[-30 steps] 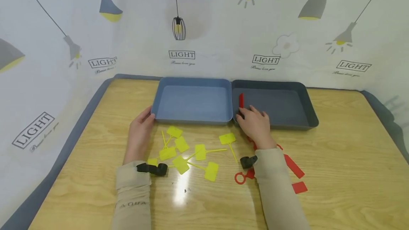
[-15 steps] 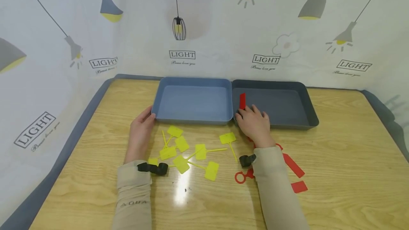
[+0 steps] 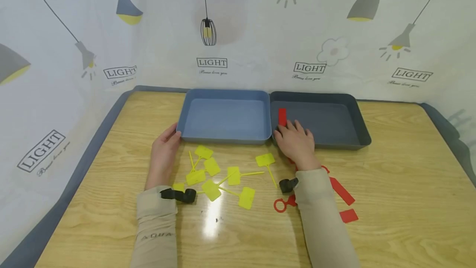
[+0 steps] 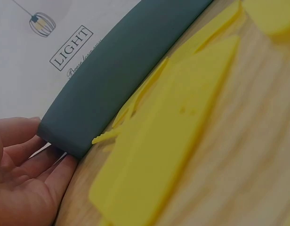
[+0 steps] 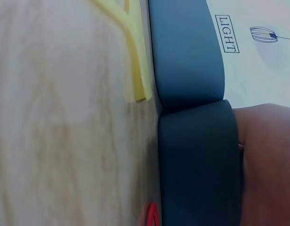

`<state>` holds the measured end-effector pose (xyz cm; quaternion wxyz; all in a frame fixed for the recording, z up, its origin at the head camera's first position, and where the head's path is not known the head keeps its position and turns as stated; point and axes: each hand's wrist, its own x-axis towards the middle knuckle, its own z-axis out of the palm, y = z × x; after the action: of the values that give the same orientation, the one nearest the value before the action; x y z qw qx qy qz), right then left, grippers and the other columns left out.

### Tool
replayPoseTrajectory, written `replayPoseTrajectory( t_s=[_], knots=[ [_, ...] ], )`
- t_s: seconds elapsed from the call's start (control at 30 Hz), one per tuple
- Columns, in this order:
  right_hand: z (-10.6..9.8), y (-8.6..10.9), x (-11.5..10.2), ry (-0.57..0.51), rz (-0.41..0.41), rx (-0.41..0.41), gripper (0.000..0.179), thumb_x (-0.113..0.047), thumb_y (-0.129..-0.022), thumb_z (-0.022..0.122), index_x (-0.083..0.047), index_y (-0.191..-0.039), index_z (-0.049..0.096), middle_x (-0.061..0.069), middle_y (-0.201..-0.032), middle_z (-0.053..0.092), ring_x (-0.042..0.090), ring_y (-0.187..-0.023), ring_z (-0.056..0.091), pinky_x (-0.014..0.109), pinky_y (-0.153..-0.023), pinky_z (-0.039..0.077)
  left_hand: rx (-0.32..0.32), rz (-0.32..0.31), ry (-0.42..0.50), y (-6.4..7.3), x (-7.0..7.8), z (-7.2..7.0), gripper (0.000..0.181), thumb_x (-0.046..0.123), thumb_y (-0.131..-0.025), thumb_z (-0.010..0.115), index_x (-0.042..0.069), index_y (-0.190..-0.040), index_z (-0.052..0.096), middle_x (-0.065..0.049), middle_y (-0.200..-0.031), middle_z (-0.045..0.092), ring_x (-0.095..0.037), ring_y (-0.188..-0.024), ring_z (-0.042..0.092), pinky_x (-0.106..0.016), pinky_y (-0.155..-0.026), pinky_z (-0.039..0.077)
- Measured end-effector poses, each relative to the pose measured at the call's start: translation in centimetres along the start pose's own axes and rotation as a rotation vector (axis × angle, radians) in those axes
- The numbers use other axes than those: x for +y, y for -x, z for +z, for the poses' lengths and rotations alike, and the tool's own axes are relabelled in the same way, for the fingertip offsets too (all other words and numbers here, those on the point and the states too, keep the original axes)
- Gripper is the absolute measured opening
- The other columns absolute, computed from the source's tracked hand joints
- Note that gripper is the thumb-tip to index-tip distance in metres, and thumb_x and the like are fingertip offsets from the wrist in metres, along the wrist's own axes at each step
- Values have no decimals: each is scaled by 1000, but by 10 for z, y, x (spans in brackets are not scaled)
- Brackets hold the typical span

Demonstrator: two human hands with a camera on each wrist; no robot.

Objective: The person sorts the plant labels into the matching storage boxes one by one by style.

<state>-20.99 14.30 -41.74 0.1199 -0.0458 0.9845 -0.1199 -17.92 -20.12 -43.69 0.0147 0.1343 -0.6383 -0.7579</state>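
Note:
My left hand point(image 3: 163, 152) grips the front left corner of the blue tray point(image 3: 223, 140); in the left wrist view its thumb and fingers point(image 4: 22, 162) meet that corner. My right hand point(image 3: 296, 143) reaches over the front wall of the dark grey tray point(image 3: 349, 146), pinching a flat red plastic tag point(image 3: 282, 116) near the tray's left end. The fingertips on the tag are partly hidden. In the right wrist view the tray wall point(image 5: 199, 165) hides the fingers, and only part of the hand point(image 5: 269, 160) shows.
Several yellow tags with thin stems, such as one yellow tag point(image 3: 246, 198), lie before the blue tray. More red tags lie by my right forearm: a ringed red tag point(image 3: 281, 205), a long red tag point(image 3: 342, 191) and a short red piece point(image 3: 348, 216). The trays stand side by side.
The red tag in my right hand has turned so more of its flat face shows, and it has shifted slightly right. My left hand has stayed on the blue tray's corner.

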Motion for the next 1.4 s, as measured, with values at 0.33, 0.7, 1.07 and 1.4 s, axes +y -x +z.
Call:
replayPoseTrajectory(
  t_s=[0.33,0.7,1.07,1.4],
  knots=[
    [-1,-1,7,-170,-55,158,47,-41,-91,46,-14,-129,48,10,-134,43,33,-128,26,59,-95,24,6,-21,35,3,7,2,43,12,-92,50,6,-133,41,-6,-138,37,-13,-124,35,-24,-99,31],
    [-22,15,11,-496,-91,188,48,-45,-90,45,-17,-129,47,7,-133,42,29,-124,34,49,-97,29,0,-14,45,-5,-4,-1,44,12,-92,51,4,-133,41,-10,-139,35,-16,-125,34,-26,-100,30],
    [-65,51,1,-510,-163,355,49,-47,-89,46,-24,-132,43,0,-129,47,24,-117,42,47,-91,35,3,-34,-3,6,7,2,45,16,-92,51,9,-135,40,-4,-139,35,-12,-125,34,-24,-99,31],
    [-78,83,14,-410,-151,356,53,-42,-90,47,-20,-137,36,5,-131,46,29,-119,40,50,-90,34,-1,-17,0,10,13,5,44,12,-92,48,5,-134,39,-7,-139,35,-15,-126,33,-24,-99,31]
  ],
)
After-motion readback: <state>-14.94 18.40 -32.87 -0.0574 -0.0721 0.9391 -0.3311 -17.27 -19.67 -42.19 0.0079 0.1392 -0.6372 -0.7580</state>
